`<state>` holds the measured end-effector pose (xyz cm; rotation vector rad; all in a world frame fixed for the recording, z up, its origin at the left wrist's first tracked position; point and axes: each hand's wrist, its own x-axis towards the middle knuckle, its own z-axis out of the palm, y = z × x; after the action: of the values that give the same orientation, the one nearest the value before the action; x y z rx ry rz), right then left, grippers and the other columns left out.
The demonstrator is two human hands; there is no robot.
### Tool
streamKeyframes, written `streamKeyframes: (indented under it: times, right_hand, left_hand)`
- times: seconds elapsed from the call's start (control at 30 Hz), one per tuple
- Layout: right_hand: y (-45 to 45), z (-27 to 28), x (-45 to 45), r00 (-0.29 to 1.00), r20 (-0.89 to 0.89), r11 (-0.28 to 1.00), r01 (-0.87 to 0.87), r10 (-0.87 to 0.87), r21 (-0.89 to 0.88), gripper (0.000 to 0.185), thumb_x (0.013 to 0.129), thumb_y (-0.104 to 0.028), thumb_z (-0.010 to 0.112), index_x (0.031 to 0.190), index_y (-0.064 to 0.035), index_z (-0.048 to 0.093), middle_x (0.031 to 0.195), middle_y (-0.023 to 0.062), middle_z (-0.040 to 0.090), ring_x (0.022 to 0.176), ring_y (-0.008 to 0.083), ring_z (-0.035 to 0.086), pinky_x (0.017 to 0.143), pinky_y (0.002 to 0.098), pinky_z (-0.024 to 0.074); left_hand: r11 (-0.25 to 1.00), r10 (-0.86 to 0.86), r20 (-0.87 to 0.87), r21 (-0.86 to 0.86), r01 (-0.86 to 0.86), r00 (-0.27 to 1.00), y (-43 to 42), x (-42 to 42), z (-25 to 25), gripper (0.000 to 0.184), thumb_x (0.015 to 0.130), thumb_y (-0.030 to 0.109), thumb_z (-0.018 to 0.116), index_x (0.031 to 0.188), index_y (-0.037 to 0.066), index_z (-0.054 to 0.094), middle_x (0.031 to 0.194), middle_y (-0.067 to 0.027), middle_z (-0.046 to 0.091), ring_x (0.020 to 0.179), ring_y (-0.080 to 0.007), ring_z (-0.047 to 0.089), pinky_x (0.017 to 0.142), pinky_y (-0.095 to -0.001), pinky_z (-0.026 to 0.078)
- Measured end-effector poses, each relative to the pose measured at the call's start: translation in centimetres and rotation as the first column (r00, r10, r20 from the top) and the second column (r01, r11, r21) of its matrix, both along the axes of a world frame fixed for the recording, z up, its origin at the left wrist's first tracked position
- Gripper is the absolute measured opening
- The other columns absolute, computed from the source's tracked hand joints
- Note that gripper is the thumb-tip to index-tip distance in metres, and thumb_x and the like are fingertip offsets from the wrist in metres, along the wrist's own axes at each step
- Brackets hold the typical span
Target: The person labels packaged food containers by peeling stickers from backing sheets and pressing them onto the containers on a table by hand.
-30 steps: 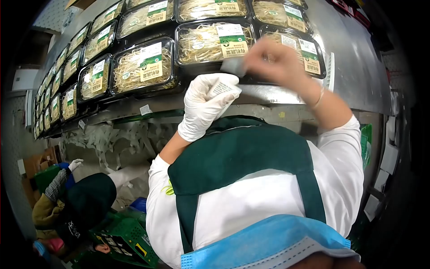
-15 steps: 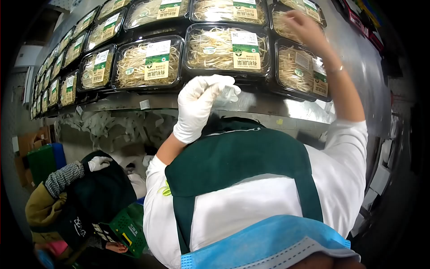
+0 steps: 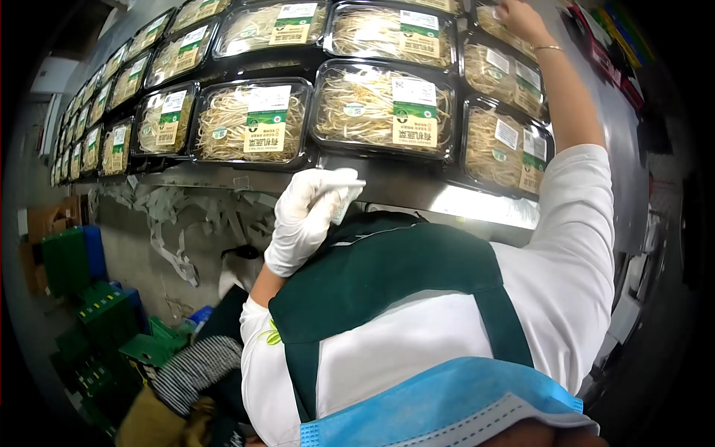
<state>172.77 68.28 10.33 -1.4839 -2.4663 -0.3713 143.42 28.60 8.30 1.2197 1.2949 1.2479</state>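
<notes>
My left hand (image 3: pixel 309 216), in a white glove, is closed in a pinch on small white labels (image 3: pixel 344 195), just off the near table edge. Bare and stretched far forward, my right hand (image 3: pixel 523 21) has curled fingers over the lid of a bean sprout pack (image 3: pixel 488 21) at the top right. What those fingers hold, if anything, is hidden. Toward me in the same column are a second bean sprout pack (image 3: pixel 490 68) and a third pack (image 3: pixel 495 149), each with a small white label beside its green-and-tan one.
More bean sprout packs (image 3: pixel 383 112) stand in rows across the metal table (image 3: pixel 417 182). Strips of backing paper (image 3: pixel 175 212) hang below its edge. At lower left are green crates (image 3: pixel 108 316) and a co-worker's checked sleeve (image 3: pixel 197 365).
My right hand has moved forward from the second pack to the one beyond it. A small white label now shows on the second pack. The co-worker has shifted, and the view has moved slightly.
</notes>
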Motion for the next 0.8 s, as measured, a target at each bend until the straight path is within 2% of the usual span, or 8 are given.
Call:
streamKeyframes:
  times: [0.07, 0.23, 0.33, 0.4, 0.5, 0.67, 0.7, 0.8]
  right_hand:
    - [0.7, -1.1, 0.1, 0.995, 0.086, 0.998, 0.058, -0.057, -0.008, 0.024, 0.079, -0.027, 0.053, 0.093, -0.0075, 0.056, 0.079, 0.0159, 0.059, 0.075, 0.0287, 0.058, 0.068, 0.0378, 0.0461]
    - [-1.2, 0.9, -0.4, 0.849, 0.290, 0.885, 0.465, -0.441, -0.014, 0.042, 0.083, -0.034, 0.047, 0.119, -0.0134, 0.043, 0.107, 0.0181, 0.055, 0.100, 0.0341, 0.052, 0.084, 0.0403, 0.0424]
    - [-9.6, 1.5, -9.9, 0.853, -0.520, 0.790, -0.342, 0.034, -0.509, 0.038, 0.082, -0.032, 0.052, 0.110, -0.0057, 0.053, 0.101, 0.0071, 0.058, 0.095, 0.0171, 0.053, 0.083, 0.0287, 0.0399]
    - [-21.2, 4.8, -18.2, 0.533, -0.835, 0.227, -0.837, 0.138, -0.497, 0.039, 0.077, -0.031, 0.059, 0.104, -0.0042, 0.056, 0.099, 0.0047, 0.057, 0.097, 0.0147, 0.049, 0.085, 0.0279, 0.0369]
    - [-29.3, 5.6, -24.4, 0.418, -0.892, 0.133, -0.907, 0.173, -0.399, 0.025, 0.072, -0.021, 0.068, 0.087, -0.0018, 0.062, 0.079, 0.0041, 0.061, 0.075, 0.0118, 0.055, 0.071, 0.0246, 0.0441]
    - [-15.5, 3.4, -25.4, 0.625, -0.749, 0.598, -0.693, 0.219, -0.403, 0.016, 0.081, -0.015, 0.058, 0.089, -0.0018, 0.060, 0.081, 0.0065, 0.062, 0.086, 0.0130, 0.057, 0.074, 0.0263, 0.0451]
    - [-14.4, 6.7, -25.4, 0.803, -0.595, 0.868, -0.325, 0.043, -0.375, 0.025, 0.075, -0.027, 0.054, 0.078, -0.0030, 0.058, 0.071, 0.0181, 0.059, 0.069, 0.0322, 0.057, 0.065, 0.0397, 0.0449]
    - [-2.0, 3.1, -19.7, 0.960, -0.267, 0.993, 0.063, -0.089, -0.104, 0.029, 0.074, -0.032, 0.055, 0.080, -0.0032, 0.058, 0.081, 0.0185, 0.060, 0.077, 0.0327, 0.057, 0.070, 0.0393, 0.0445]
  left_hand:
    - [0.987, -0.086, -0.083, 0.131, 0.096, 0.993, 0.1, -1.3, 1.1, 0.030, 0.080, -0.006, 0.049, 0.110, -0.001, 0.051, 0.096, -0.0125, 0.059, 0.078, -0.0131, 0.057, 0.067, -0.0217, 0.045]
    - [0.988, 0.149, 0.516, -0.119, -0.102, 0.843, -0.6, -2.3, 2.0, 0.035, 0.081, -0.007, 0.043, 0.116, -0.007, 0.040, 0.105, -0.0179, 0.055, 0.095, -0.0236, 0.057, 0.077, -0.0318, 0.049]
    - [0.980, 0.197, 0.493, -0.083, -0.180, 0.847, -0.5, -4.1, 2.1, 0.011, 0.081, -0.003, 0.051, 0.092, -0.006, 0.052, 0.083, -0.0170, 0.061, 0.070, -0.0214, 0.063, 0.058, -0.0291, 0.053]
    - [0.957, 0.206, 0.521, 0.071, -0.282, 0.828, -0.7, -5.3, 2.0, 0.005, 0.080, 0.000, 0.056, 0.077, -0.002, 0.053, 0.070, -0.0133, 0.061, 0.054, -0.0157, 0.059, 0.047, -0.0258, 0.050]
    - [0.917, 0.121, 0.591, 0.242, -0.318, 0.798, -1.3, -8.6, 1.5, 0.006, 0.079, -0.001, 0.057, 0.084, -0.001, 0.054, 0.068, -0.0081, 0.060, 0.048, -0.0072, 0.050, 0.042, -0.0194, 0.040]
    - [0.999, 0.042, 0.348, -0.027, -0.035, 0.937, -1.9, -13.8, 3.4, 0.015, 0.080, -0.001, 0.053, 0.095, -0.003, 0.053, 0.073, -0.0107, 0.062, 0.055, -0.0083, 0.054, 0.046, -0.0188, 0.043]
    - [0.998, 0.068, 0.352, -0.016, -0.067, 0.933, -2.1, -14.7, 3.3, 0.014, 0.081, 0.000, 0.052, 0.094, -0.003, 0.053, 0.073, -0.0109, 0.062, 0.054, -0.0082, 0.054, 0.045, -0.0183, 0.042]
    - [0.969, 0.171, 0.181, 0.149, -0.199, 0.968, -2.6, -16.6, 1.4, 0.012, 0.087, 0.004, 0.045, 0.096, -0.003, 0.049, 0.081, -0.0151, 0.061, 0.067, -0.0143, 0.060, 0.059, -0.0227, 0.048]
